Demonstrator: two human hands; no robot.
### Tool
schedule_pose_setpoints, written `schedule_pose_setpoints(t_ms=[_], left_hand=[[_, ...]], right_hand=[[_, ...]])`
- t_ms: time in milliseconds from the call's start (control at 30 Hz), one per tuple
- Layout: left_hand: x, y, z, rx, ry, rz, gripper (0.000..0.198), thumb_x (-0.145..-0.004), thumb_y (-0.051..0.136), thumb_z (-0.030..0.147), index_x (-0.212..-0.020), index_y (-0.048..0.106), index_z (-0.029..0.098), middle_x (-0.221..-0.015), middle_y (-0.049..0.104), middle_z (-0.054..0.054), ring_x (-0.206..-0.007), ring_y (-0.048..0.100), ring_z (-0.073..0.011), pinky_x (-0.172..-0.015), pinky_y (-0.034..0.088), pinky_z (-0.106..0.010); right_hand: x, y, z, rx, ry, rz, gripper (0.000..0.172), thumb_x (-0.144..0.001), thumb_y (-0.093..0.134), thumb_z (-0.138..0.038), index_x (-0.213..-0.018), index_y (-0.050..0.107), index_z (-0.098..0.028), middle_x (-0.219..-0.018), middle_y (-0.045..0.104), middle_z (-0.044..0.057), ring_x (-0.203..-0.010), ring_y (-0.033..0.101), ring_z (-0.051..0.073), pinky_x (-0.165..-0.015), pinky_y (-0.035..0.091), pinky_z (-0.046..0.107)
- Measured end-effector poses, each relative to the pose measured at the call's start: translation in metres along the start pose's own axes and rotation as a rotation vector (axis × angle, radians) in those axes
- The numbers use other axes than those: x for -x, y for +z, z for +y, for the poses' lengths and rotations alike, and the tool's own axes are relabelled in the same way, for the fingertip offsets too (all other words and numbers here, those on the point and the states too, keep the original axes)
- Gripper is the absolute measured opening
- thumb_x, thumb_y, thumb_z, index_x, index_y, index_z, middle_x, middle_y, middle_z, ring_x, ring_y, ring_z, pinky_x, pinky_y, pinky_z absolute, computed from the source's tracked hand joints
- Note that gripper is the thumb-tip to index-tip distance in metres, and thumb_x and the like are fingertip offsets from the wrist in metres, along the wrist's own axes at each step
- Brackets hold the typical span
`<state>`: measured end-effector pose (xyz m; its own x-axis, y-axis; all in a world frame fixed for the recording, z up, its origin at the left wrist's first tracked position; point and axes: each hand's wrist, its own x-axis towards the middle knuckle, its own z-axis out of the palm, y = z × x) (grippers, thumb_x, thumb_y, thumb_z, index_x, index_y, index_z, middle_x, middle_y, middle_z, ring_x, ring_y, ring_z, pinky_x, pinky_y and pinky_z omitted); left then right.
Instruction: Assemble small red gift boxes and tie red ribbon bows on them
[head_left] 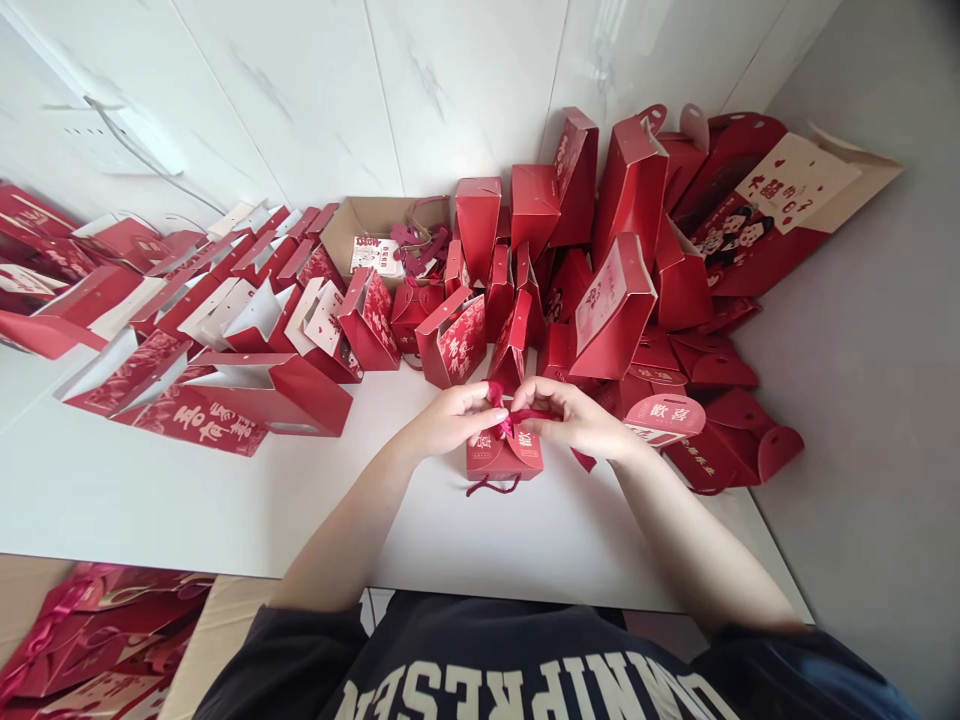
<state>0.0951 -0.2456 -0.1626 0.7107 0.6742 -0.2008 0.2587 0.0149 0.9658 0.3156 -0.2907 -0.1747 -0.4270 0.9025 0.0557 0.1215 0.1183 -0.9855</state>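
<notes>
A small red gift box (501, 458) with white characters stands on the white table (225, 500) in front of me. A red ribbon (525, 415) runs across its top. My left hand (450, 418) pinches the ribbon at the box's left top. My right hand (574, 415) pinches the ribbon on the right side. A red cord loop (491, 488) hangs at the box's front. Both hands are closed on the ribbon.
Several folded red gift boxes (615, 300) are heaped at the back right against the wall. Open red paper bags (247, 395) lie in rows at the left. A cardboard box (375, 225) holds red cords. More red bags (97, 630) fill a carton at lower left.
</notes>
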Motion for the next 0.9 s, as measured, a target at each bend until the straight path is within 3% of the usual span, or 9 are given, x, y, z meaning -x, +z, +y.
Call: schedule_pose_setpoints(t_ms=[200, 300, 533, 667, 800, 900], left_hand=[[0.000, -0.001, -0.001, -0.014, 0.015, -0.003, 0.026, -0.092, 0.060, 0.042, -0.096, 0.061, 0.016, -0.071, 0.055, 0.003, -0.057, 0.046, -0.0083, -0.061, 0.039, -0.025], [0.000, 0.000, -0.003, 0.000, 0.022, -0.003, 0.026, -0.092, 0.061, 0.041, -0.098, 0.061, 0.016, -0.075, 0.057, 0.002, -0.057, 0.047, -0.0079, -0.061, 0.039, -0.025], [0.000, 0.003, -0.004, 0.038, 0.075, 0.012, 0.020, -0.091, 0.063, 0.034, -0.093, 0.057, 0.016, -0.078, 0.058, 0.002, -0.060, 0.050, -0.0073, -0.060, 0.042, -0.022], [0.000, 0.004, -0.005, 0.062, 0.091, 0.032, 0.019, -0.090, 0.064, 0.033, -0.092, 0.055, 0.017, -0.080, 0.058, 0.002, -0.059, 0.050, -0.0071, -0.058, 0.043, -0.022], [-0.001, 0.003, -0.008, 0.073, 0.088, 0.022, 0.020, -0.090, 0.064, 0.034, -0.092, 0.053, 0.017, -0.081, 0.059, 0.002, -0.058, 0.049, -0.0071, -0.056, 0.042, -0.021], [0.000, 0.002, -0.007, 0.061, 0.082, 0.021, 0.020, -0.090, 0.064, 0.034, -0.092, 0.054, 0.017, -0.083, 0.060, 0.001, -0.057, 0.048, -0.0067, -0.057, 0.042, -0.021]], right_hand=[[0.004, 0.000, -0.002, 0.312, -0.139, 0.060, 0.023, -0.083, 0.058, -0.009, -0.100, 0.067, -0.022, -0.104, 0.067, 0.005, -0.097, 0.065, 0.020, -0.091, 0.049, 0.035], [0.004, 0.002, -0.003, 0.343, -0.113, 0.056, 0.024, -0.084, 0.057, -0.008, -0.101, 0.067, -0.022, -0.103, 0.068, 0.004, -0.094, 0.065, 0.019, -0.088, 0.050, 0.033], [0.001, 0.007, 0.001, 0.403, -0.036, 0.063, 0.009, -0.090, 0.063, -0.026, -0.096, 0.068, -0.022, -0.095, 0.068, 0.003, -0.086, 0.064, 0.019, -0.082, 0.049, 0.032], [0.000, 0.009, 0.007, 0.453, -0.049, 0.117, 0.005, -0.087, 0.065, -0.023, -0.092, 0.066, -0.022, -0.090, 0.067, 0.002, -0.081, 0.062, 0.018, -0.078, 0.049, 0.032], [0.003, 0.005, 0.006, 0.339, -0.121, 0.062, 0.027, -0.086, 0.059, -0.012, -0.110, 0.062, -0.024, -0.102, 0.068, 0.003, -0.089, 0.064, 0.018, -0.083, 0.051, 0.032], [0.005, 0.001, 0.002, 0.350, -0.194, 0.060, 0.032, -0.085, 0.054, -0.006, -0.110, 0.063, -0.023, -0.109, 0.066, 0.005, -0.099, 0.064, 0.019, -0.090, 0.051, 0.034]])
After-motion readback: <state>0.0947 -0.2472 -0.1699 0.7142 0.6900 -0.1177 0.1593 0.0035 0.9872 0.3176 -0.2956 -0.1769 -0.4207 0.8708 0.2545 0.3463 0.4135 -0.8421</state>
